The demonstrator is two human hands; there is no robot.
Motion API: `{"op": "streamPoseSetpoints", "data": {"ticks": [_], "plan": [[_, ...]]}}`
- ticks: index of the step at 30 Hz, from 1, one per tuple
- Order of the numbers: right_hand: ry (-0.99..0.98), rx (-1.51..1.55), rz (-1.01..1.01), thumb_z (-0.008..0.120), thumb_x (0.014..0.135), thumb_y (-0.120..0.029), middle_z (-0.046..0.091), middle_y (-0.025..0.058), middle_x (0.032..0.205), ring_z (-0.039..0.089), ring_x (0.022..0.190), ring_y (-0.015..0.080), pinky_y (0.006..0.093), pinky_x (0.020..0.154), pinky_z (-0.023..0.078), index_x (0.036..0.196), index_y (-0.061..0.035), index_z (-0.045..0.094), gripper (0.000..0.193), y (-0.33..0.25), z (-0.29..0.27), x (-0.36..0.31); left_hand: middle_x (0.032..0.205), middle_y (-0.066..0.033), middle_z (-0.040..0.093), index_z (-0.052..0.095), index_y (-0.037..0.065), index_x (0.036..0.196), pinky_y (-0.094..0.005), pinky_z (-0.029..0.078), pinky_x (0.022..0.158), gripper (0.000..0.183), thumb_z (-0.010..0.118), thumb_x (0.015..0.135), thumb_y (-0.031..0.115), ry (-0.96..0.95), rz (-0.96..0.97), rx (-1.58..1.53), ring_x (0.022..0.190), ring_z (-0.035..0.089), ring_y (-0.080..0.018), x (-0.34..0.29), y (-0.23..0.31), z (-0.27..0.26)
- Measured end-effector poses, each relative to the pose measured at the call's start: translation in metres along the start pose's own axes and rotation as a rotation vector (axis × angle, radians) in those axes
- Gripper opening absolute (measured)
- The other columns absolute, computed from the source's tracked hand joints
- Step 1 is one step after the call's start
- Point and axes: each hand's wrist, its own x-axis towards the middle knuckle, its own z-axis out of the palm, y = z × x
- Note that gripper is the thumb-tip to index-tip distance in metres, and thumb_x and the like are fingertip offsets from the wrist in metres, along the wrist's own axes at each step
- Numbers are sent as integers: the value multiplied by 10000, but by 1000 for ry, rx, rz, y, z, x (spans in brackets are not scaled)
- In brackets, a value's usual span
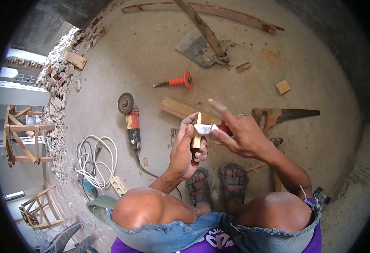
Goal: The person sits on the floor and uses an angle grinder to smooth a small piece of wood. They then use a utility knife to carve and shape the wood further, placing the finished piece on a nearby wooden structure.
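My left hand (182,156) is closed around a short, pale wood piece (196,142), held upright above the floor in front of my knees. Closed on a small red-and-white thing, my right hand (246,134) has its index finger stretched out away from it. The white end of that red-and-white thing (204,129) lies across the wood piece; its red part is mostly hidden in my palm, and I cannot make out its kind. Just beyond both hands a longer wooden board (185,110) rests on the floor.
An angle grinder (132,126) lies left, near coiled cable (96,164) and a power strip (118,185). A handsaw (286,116) is at right. Farther off are a red-handled chisel (178,81), a hoe (204,46) and a wood block (282,87). Brick rubble (60,84) lines the left.
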Motion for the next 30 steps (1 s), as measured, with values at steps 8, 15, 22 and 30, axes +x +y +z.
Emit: {"op": "streamPoseSetpoints", "data": {"ticks": [8,15,22,30], "plan": [[17,-130,-164,609,906,-545,685,124,794,664,653,346,447,568,496,1562,-89,244,878,0,12,2,878,-58,579,300,150,1432,-205,364,474,410,370,1080,348,-45,98,201,573,472,-78,-3,-3,-5],[54,-171,-131,619,912,-519,696,93,834,668,646,328,431,530,483,1538,-148,323,785,2,6,-6,1023,-97,590,94,165,1539,-192,364,498,697,527,1029,358,-274,20,124,608,451,-78,-5,7,-2],[116,-146,-197,637,903,-506,695,79,839,670,646,316,421,510,473,1482,-157,395,718,-1,4,-5,863,-37,560,16,153,1582,-174,337,456,911,612,966,461,-259,125,320,552,388,-54,-8,4,0],[149,-232,-198,696,866,-432,652,46,758,664,661,270,378,549,490,1437,-163,447,679,-5,6,-3,822,-9,546,71,129,1572,-149,317,450,847,568,981,476,-228,219,352,531,323,-5,-7,-2,0]]}}
